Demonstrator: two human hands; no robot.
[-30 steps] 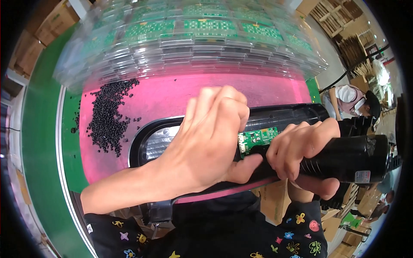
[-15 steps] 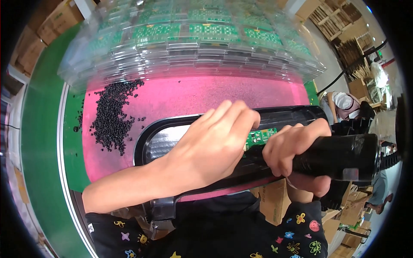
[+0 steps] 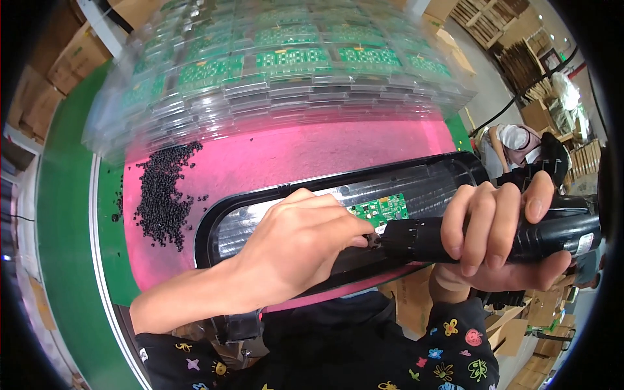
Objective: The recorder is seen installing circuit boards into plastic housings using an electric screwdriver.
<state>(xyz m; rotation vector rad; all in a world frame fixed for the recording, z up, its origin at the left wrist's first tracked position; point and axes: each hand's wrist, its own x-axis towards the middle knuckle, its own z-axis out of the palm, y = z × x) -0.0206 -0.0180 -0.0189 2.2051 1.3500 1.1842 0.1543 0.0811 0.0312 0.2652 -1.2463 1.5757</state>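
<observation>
In my right hand is a black electric screwdriver, lying nearly level with its tip toward the left. The fingers wrap around its body. My left hand is closed in a pinch right at the screwdriver's tip; whatever small thing is between the fingertips is hidden. Behind the fingers and the tip, a green circuit board lies in a long black plastic housing with rounded ends. Part of the board is covered by my left hand.
A pile of small black screws spreads over the pink mat at the left. Stacked clear plastic trays with green circuit boards stand at the back. A green work surface borders the left. Another person sits beyond, at the right.
My right hand has moved right and opened its grip farther back, uncovering the screwdriver's front end. My left hand has dropped from above the board to the screwdriver's tip. The view has shifted slightly.
</observation>
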